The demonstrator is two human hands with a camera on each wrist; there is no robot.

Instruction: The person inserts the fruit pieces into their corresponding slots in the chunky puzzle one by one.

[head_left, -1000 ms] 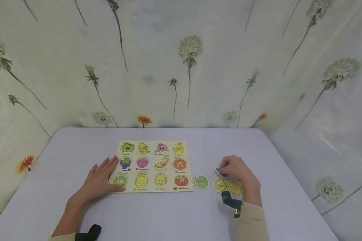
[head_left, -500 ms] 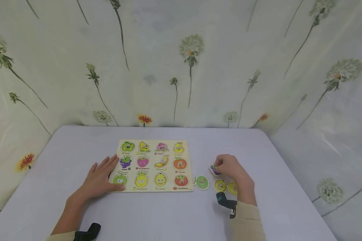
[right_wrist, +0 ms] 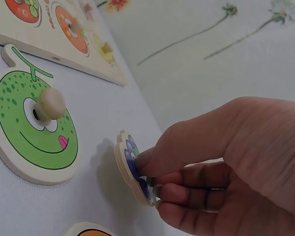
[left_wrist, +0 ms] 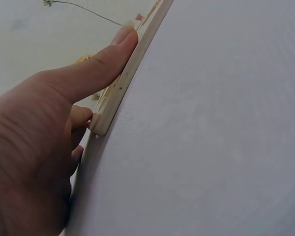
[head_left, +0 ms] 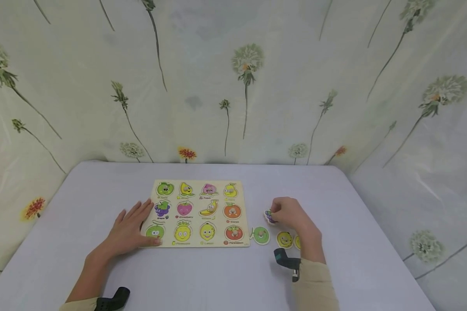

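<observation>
My right hand (head_left: 293, 214) pinches a purple grape puzzle piece (right_wrist: 132, 164) between thumb and fingers; in the right wrist view the piece is tilted on edge close over the table. To its left lies a green melon piece (right_wrist: 37, 120) with a round wooden knob. The wooden fruit puzzle board (head_left: 196, 218) lies farther left, printed with rows of fruit, some bearing knobbed pieces. My left hand (head_left: 128, 229) rests at the board's left edge with fingers spread. Its thumb (left_wrist: 98, 73) lies on the board's near edge in the left wrist view.
A yellow lemon piece (head_left: 284, 239) lies just below my right hand, and another yellow piece (head_left: 297, 242) is partly hidden by the right wrist. The white-covered table (head_left: 202, 280) ends at a flower-printed backdrop (head_left: 202, 86).
My right hand has moved left with the grape piece, from above the yellow pieces toward the board. The left hand stays at the board's edge.
</observation>
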